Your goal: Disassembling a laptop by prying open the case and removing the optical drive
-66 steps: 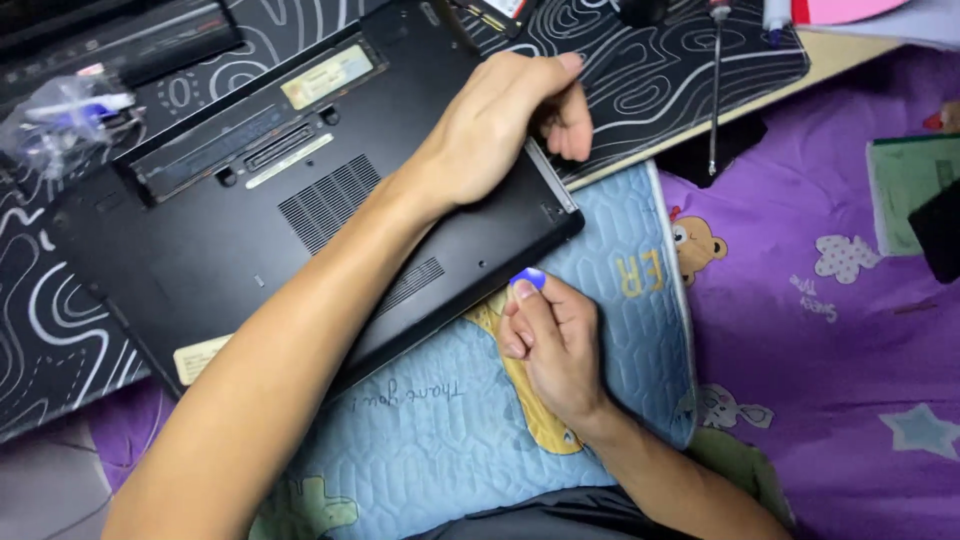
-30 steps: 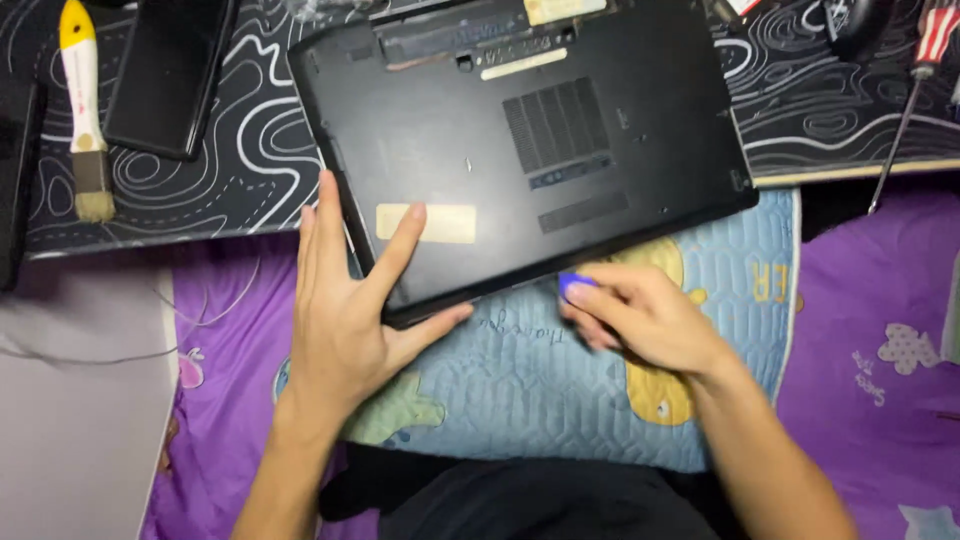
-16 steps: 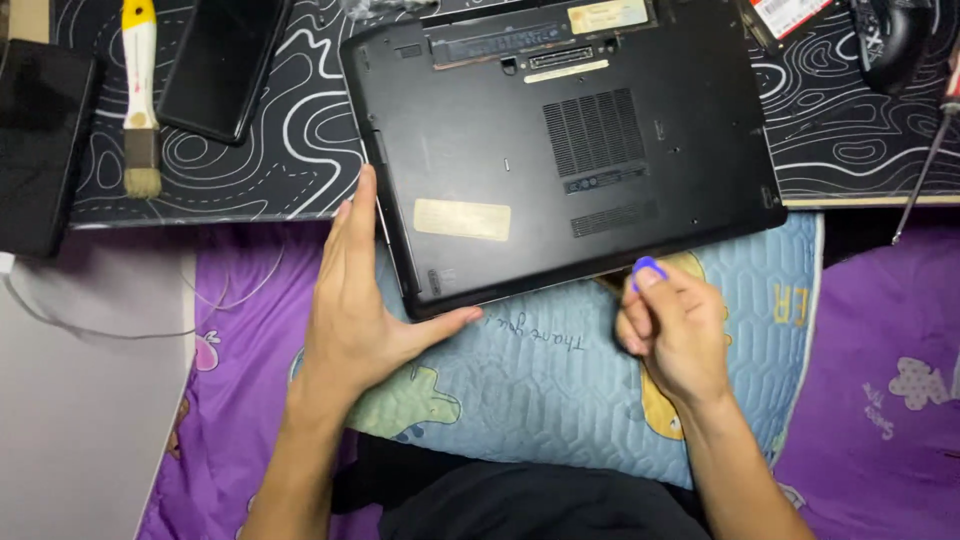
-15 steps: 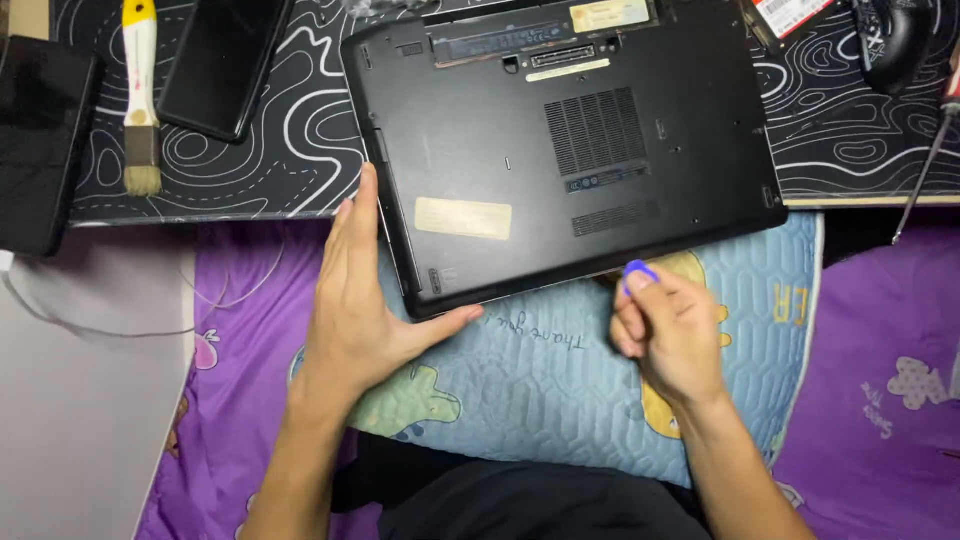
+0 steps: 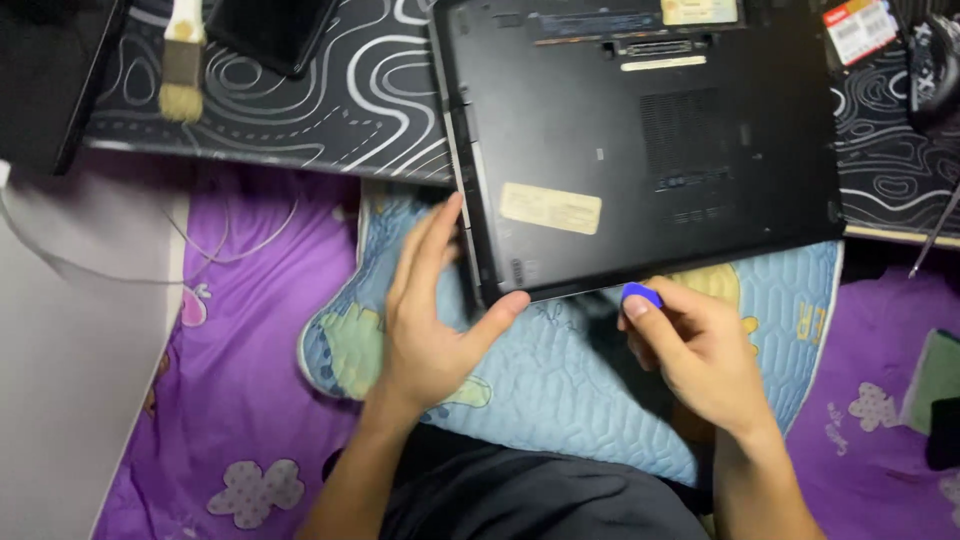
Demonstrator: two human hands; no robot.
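laptop (image 5: 650, 150), black and turned underside up, is laid across the near edge of the patterned desk mat (image 5: 340, 100), with its near-left corner hanging past that edge over the blue quilted cushion (image 5: 560, 390) spread on the purple bedding (image 5: 240, 400). its long axis is run left to right, roughly along the mat's near edge, slightly tilted so that the right end sits a little farther away.

the left hand (image 5: 430, 320) is held open and flat against the laptop's left side, fingers stretched along that short edge and the thumb hooked under the near-left corner; nothing is gripped, the corner is only braced. the right hand (image 5: 700, 350) is closed in a narrow pinch on a small blue pick (image 5: 640, 295), held between thumb and forefinger. the pick's tip is pointed away from the body and is set just at the laptop's near long edge, at about its middle; whether it is already in the seam cannot be told.

the seam therefore lies directly ahead of the pick, and it is run sideways to the pick's direction, so any sliding would be along the long axis. the right hand is nearer to that edge, the left nearer to the corner.

at the mat's far-left part a brush (image 5: 183, 60) and a dark flat device (image 5: 270, 30) are laid; a screwdriver shaft (image 5: 935, 235) is seen at the right edge.
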